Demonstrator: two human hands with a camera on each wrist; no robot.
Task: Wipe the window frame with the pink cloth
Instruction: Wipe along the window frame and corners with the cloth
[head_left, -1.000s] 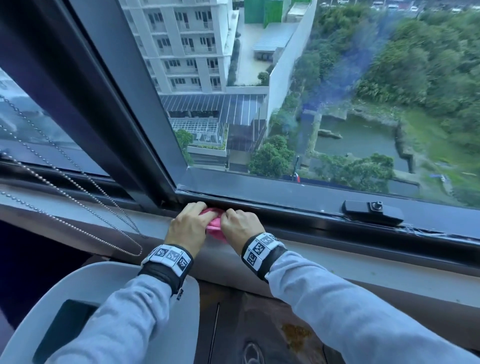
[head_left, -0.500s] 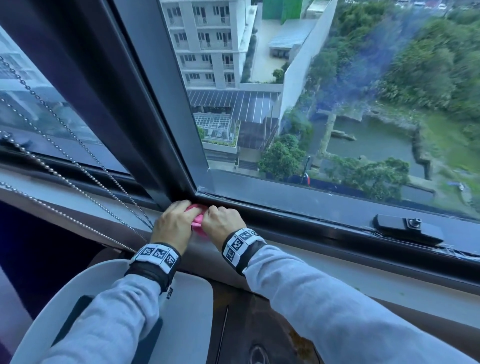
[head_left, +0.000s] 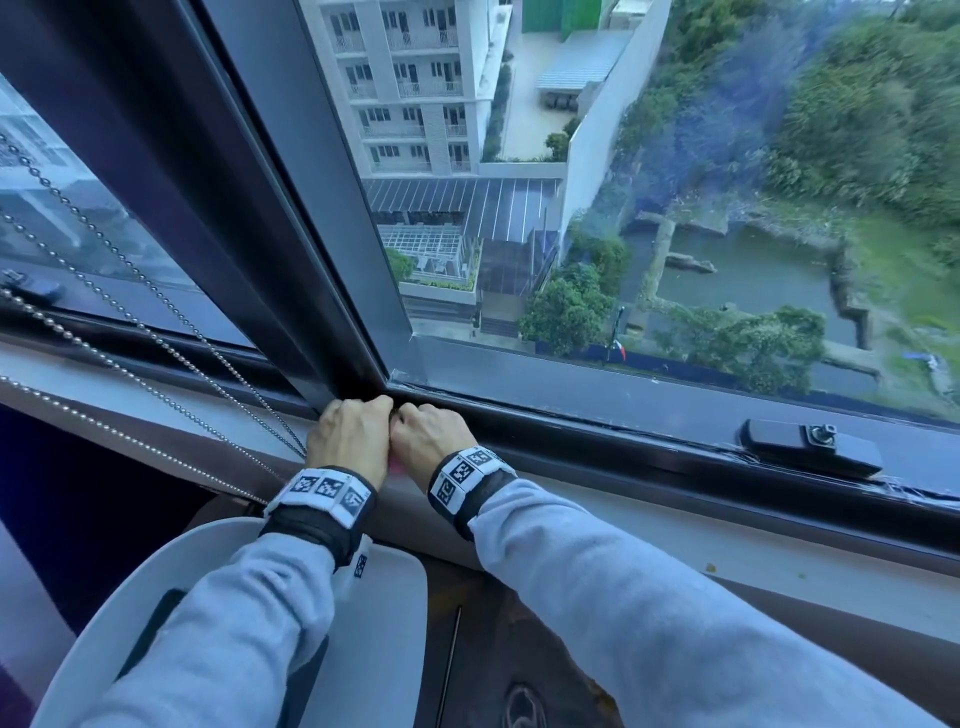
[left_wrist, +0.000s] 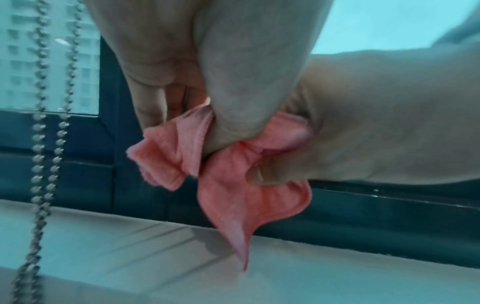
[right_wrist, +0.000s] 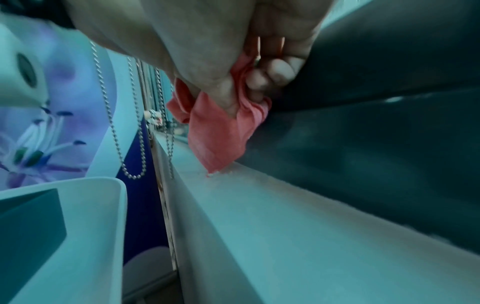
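Both hands hold the bunched pink cloth (left_wrist: 228, 185) against the dark window frame (head_left: 597, 431), at the corner where the upright post (head_left: 218, 208) meets the bottom rail. My left hand (head_left: 353, 436) and right hand (head_left: 426, 439) sit knuckle to knuckle, fingers curled round the cloth. From the head view only a sliver of pink cloth (head_left: 397, 467) shows under the hands. In the right wrist view the pink cloth (right_wrist: 221, 131) hangs down with its tip touching the pale sill (right_wrist: 285, 216).
Bead chains (head_left: 156, 322) hang slanting just left of my left hand. A black window latch (head_left: 810, 449) sits on the bottom rail to the right. A white curved chair back (head_left: 208, 597) is below my left arm, beside a brown surface (head_left: 519, 649).
Both hands with the cloth have slid left along the bottom rail into the corner by the post. They have closed together, hiding nearly all of the cloth from above.
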